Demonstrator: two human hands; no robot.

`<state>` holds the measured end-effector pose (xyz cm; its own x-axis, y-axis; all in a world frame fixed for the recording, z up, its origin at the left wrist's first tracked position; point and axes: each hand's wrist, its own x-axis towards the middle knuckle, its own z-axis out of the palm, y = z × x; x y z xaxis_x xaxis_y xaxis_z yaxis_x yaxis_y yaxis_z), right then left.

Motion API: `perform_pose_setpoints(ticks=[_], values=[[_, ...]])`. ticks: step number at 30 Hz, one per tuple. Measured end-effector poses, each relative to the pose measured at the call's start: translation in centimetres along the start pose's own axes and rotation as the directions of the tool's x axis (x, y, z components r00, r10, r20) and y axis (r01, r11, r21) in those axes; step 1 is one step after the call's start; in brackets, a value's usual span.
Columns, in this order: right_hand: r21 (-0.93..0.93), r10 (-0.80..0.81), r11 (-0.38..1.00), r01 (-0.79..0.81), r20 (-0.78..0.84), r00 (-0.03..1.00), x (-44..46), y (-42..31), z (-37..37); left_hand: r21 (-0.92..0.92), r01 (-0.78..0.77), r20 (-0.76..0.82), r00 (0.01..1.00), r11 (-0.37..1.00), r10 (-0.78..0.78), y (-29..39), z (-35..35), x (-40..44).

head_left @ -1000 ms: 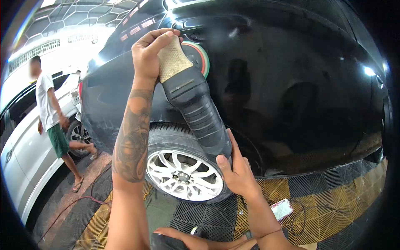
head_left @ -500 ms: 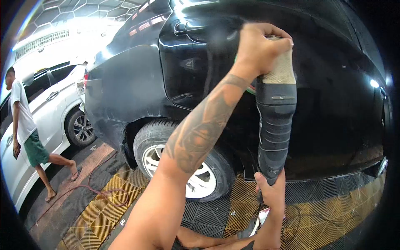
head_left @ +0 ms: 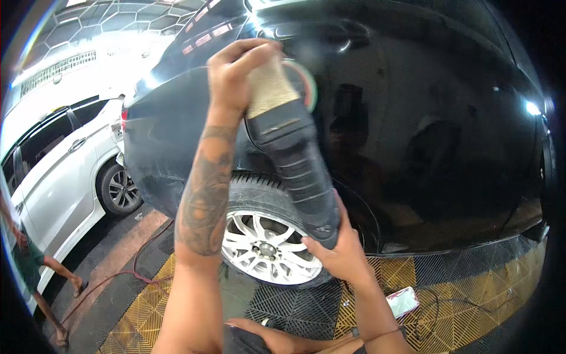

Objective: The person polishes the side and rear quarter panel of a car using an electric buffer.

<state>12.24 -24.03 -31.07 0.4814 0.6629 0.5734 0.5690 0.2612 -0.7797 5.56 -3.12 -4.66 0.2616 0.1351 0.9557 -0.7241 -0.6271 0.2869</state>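
A black electric polisher [head_left: 298, 162] with a pale, worn cover on its head is held slanting across the side of a black car [head_left: 413, 147]. My left hand [head_left: 233, 76] is closed around the covered head. Lower down, my right hand [head_left: 342, 253] wraps round the handle's end, thumb on the near side. The edge of a round pad [head_left: 306, 88] with a green rim shows behind the head, at the car's panel; the head hides most of it. Below the polisher is the rear wheel [head_left: 265, 251] with white spokes.
A white car [head_left: 65, 159] stands at the left. A person's legs [head_left: 44, 277] are at the left edge. A red hose [head_left: 127, 272] crosses the floor, and a dark cable [head_left: 454, 302] lies at right near a flat white rectangular object [head_left: 402, 302]. Black and yellow tiles [head_left: 144, 301] cover the floor.
Both hands have carried the polisher to the left, and it has gone from nearly upright to slanting. The view has shifted slightly. The person at left has moved further toward the edge.
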Motion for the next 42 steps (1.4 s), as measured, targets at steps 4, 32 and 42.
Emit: perform_pose_setpoints(ticks=[4,32,42], values=[[0.001,-0.051,0.999,0.051,0.059,0.997,1.3,0.1,1.8,-0.074,0.051,-0.056,0.997,0.996,-0.055,0.2,-3.2,-1.1],[0.201,0.194,0.969,-0.144,-0.256,0.947,-5.0,3.2,-5.7,0.295,-0.577,0.201,0.816,0.761,0.541,-1.5,14.5,2.1],[0.023,-0.032,0.999,0.031,0.032,0.999,0.7,0.5,1.2,-0.032,-0.029,0.094,0.995,0.999,0.032,0.0,-0.8,0.3]])
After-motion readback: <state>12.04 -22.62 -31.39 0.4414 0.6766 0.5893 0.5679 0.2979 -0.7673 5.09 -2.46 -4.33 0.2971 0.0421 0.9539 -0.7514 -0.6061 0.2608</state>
